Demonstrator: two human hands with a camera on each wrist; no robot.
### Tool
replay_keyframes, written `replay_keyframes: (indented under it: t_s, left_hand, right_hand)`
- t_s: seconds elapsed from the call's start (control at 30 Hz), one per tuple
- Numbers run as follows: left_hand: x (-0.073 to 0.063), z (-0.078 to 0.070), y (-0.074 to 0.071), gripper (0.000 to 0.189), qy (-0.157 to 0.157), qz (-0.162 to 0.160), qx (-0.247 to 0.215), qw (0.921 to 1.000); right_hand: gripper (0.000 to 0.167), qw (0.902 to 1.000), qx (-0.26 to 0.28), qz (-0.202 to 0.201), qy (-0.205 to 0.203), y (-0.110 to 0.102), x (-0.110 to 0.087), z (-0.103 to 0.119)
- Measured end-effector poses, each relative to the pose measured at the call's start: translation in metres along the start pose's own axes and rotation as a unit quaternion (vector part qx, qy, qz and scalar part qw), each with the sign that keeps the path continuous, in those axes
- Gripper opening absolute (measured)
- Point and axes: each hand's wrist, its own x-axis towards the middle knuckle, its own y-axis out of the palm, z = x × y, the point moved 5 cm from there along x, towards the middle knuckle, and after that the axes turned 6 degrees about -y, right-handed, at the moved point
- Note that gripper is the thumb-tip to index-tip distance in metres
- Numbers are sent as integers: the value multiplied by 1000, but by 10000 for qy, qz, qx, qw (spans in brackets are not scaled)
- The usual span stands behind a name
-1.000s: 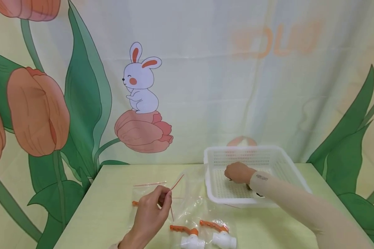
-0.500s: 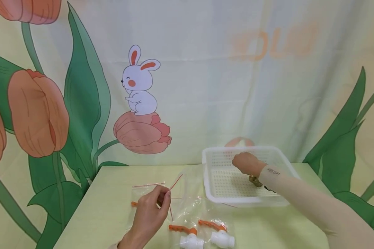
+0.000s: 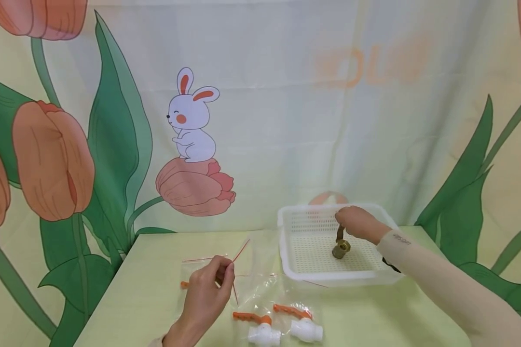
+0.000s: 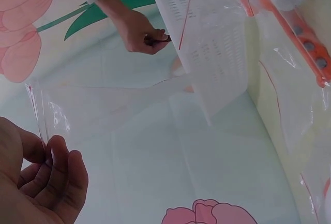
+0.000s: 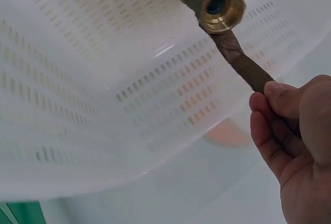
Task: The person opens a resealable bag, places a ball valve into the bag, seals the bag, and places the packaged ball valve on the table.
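Observation:
My right hand (image 3: 360,224) holds a brass ball valve (image 3: 341,249) by the end of its brown lever handle (image 5: 248,71). The valve body hangs below the fingers, over the inside of a white plastic basket (image 3: 343,275). In the right wrist view its threaded opening faces the camera. My left hand (image 3: 208,291) pinches the red-lined mouth of a clear zip bag (image 4: 108,107) between thumb and fingers. The bag spreads from the hand toward the basket's left side, and its mouth stands partly apart.
Two white plastic ball valves (image 3: 265,335) with orange handles lie in clear bags at the table's front. Another orange handle (image 3: 185,285) shows in a bag partly behind my left hand. Behind the table (image 3: 130,299) hangs a printed curtain (image 3: 260,120).
My right hand has risen and moved right from low in the basket. The brass valve, mostly hidden before, now hangs in sight. My left hand keeps its pinch on the bag.

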Motion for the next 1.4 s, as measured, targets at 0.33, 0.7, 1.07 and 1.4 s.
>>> replay_keyframes:
  t_s: [0.33, 0.7, 1.07, 1.4]
  left_hand:
    - [3, -1, 1, 15, 42, 8, -98, 9999]
    - [13, -7, 2, 12, 145, -296, -247, 9992]
    - [24, -15, 14, 11, 213, -417, -519, 9976]
    - [32, -23, 21, 10, 317, -538, -598, 9963]
  right_hand:
    - [17, 9868, 416, -1547, 248, -19, -26, 1]
    - [10, 9576, -59, -2879, 45, -89, -55, 37]
    - [4, 8923, -269, -4456, -667, -148, -88, 67]
    - [26, 8314, -99, -5493, -836, -195, -116, 100]
